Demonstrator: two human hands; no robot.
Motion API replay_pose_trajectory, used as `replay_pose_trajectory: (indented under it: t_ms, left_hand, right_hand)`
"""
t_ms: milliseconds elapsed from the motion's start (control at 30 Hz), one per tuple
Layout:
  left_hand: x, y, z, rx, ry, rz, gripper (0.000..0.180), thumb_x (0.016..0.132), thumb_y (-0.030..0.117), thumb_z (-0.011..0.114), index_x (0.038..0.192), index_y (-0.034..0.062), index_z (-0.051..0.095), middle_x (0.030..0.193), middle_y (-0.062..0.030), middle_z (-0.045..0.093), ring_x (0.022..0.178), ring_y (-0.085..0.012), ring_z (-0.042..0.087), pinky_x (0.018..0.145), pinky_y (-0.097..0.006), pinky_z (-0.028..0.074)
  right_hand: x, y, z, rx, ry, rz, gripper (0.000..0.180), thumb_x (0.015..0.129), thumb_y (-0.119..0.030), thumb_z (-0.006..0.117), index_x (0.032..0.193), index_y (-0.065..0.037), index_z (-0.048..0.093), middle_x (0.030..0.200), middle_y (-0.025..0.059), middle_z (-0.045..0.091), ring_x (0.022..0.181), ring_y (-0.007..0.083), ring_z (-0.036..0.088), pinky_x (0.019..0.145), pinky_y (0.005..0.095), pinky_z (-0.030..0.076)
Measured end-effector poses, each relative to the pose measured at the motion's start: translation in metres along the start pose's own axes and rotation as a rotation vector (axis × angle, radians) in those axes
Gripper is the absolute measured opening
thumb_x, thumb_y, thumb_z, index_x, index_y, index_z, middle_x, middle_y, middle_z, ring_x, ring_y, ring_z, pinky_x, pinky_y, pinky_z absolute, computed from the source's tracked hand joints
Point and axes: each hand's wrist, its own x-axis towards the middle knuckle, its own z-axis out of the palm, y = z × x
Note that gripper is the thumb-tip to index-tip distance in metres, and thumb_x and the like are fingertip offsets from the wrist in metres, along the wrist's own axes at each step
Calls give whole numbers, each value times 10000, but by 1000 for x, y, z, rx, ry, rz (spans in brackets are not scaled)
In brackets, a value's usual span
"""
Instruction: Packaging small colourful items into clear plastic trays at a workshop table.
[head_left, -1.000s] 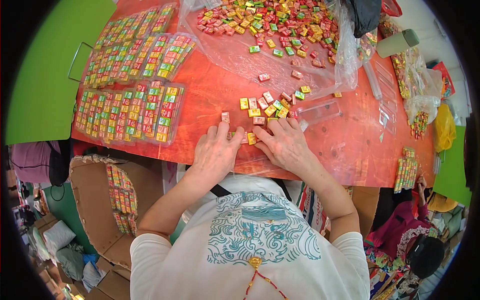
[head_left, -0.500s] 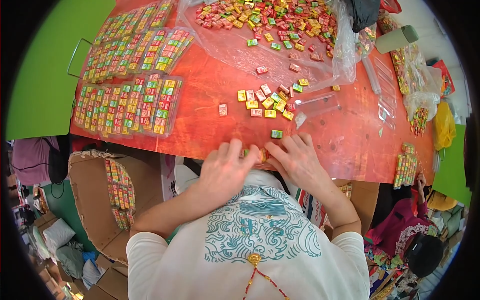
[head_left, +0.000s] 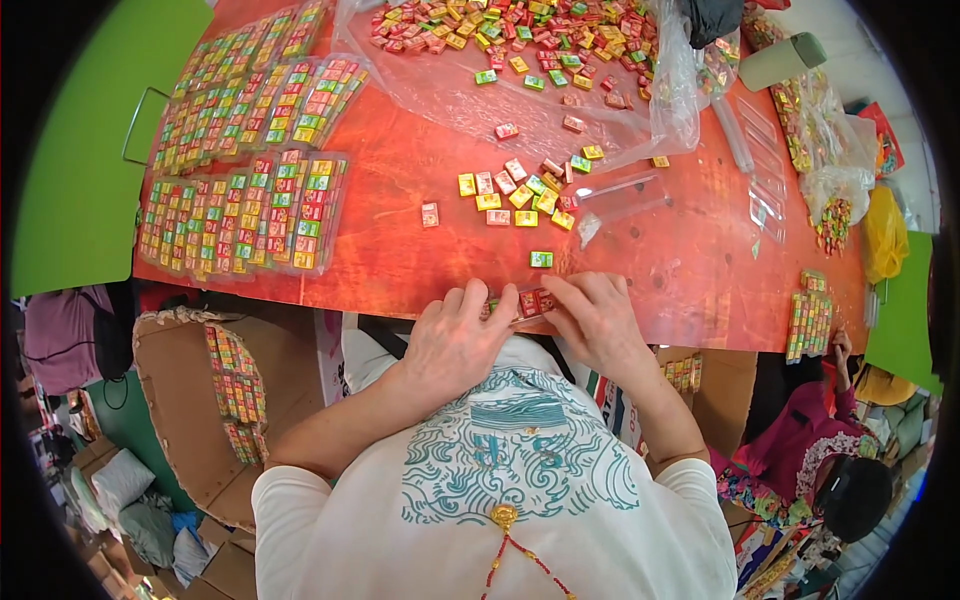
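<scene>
While both hands meet at the table (head_left: 420, 270) edge, I see my left hand (head_left: 455, 340) and right hand (head_left: 595, 320) pinching a row of small candy boxes (head_left: 530, 300); packing looks underway, and next needs steady alignment.

White short-sleeved T-shirt (head_left: 500, 510) with teal wave-pattern print, red beaded cord with gold pendant (head_left: 503, 517), bare forearms.

Left hand (head_left: 455, 340) and right hand (head_left: 597, 322) are now drawn back from the loose candy cluster (head_left: 520, 190) to the table's near edge (head_left: 400, 290), pinching a short row of small boxes (head_left: 530, 302) between fingertips.
</scene>
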Motion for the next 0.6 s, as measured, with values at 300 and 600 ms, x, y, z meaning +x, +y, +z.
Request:
replay_pose_trajectory:
  t_ms: [300,600]
  left_hand:
    - [-12,-12,1,-321,148,-27,360,857,94,695,1203,9,640,1103,-162,570,873,-294,643,653,-372,528]
    - [-23,-29,6,-180,55,85,525,826,241,741,1306,70,615,1418,-210,501,1304,-414,481,1051,-621,326]
  right_hand:
    - [-10,7,6,107,65,100,391,844,-90,742,1226,-56,661,1079,108,630,1001,290,603,901,410,436]
    - [3,-13,10,15,145,-106,451,786,-185,797,1207,-93,664,1060,73,586,971,259,582,900,442,413]
